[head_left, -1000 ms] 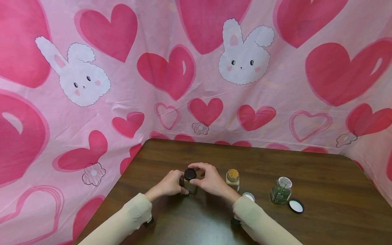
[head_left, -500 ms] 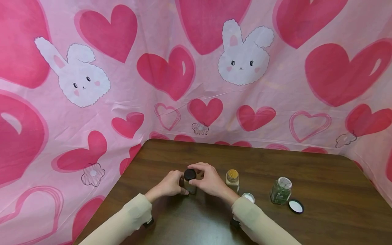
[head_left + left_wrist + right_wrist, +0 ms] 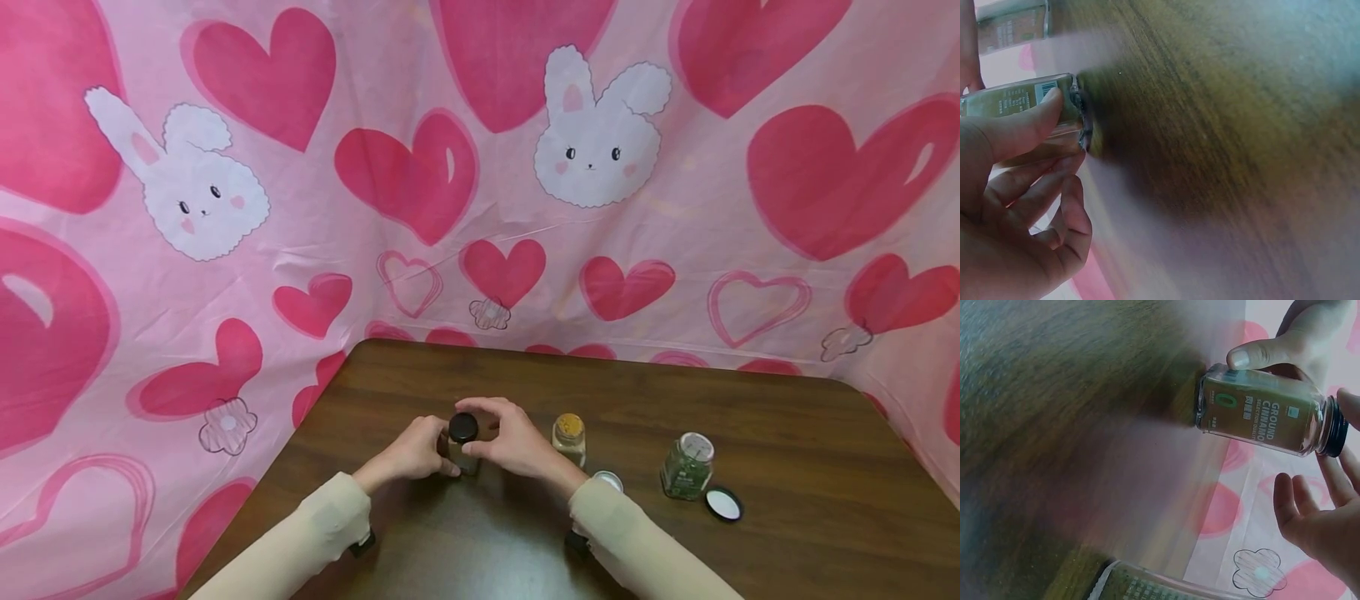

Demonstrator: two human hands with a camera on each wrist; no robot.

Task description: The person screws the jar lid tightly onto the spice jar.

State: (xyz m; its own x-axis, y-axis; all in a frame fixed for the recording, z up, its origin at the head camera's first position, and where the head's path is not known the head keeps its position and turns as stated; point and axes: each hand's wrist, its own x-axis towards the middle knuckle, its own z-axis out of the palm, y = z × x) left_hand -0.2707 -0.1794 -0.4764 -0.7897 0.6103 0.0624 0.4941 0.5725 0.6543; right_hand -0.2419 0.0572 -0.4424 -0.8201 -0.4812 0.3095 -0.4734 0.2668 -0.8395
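Observation:
A clear glass spice jar labelled ground cinnamon point(image 3: 1260, 412) stands upright on the table, its black lid point(image 3: 462, 427) on top. My left hand point(image 3: 415, 450) grips the jar's body low down, the thumb point(image 3: 1044, 115) lying along one side near the base. From the right, my right hand point(image 3: 517, 437) holds the lid between thumb and fingertips. In the right wrist view, the lid sits at the jar's neck; whether it is loose, I cannot tell. The lower fingers of the right hand stay off the jar.
Right of my hands stands an uncapped jar of yellow-brown powder point(image 3: 570, 450), a lid point(image 3: 609, 481) beside it, partly behind my sleeve. Farther right are a jar of green herbs point(image 3: 687, 471) and an upturned black-rimmed lid point(image 3: 724, 504). A pink heart-print cloth point(image 3: 517, 225) hangs behind the table.
The cinnamon jar and both hands have shifted very slightly left. Both grips look the same, and the other jars and lids stay put.

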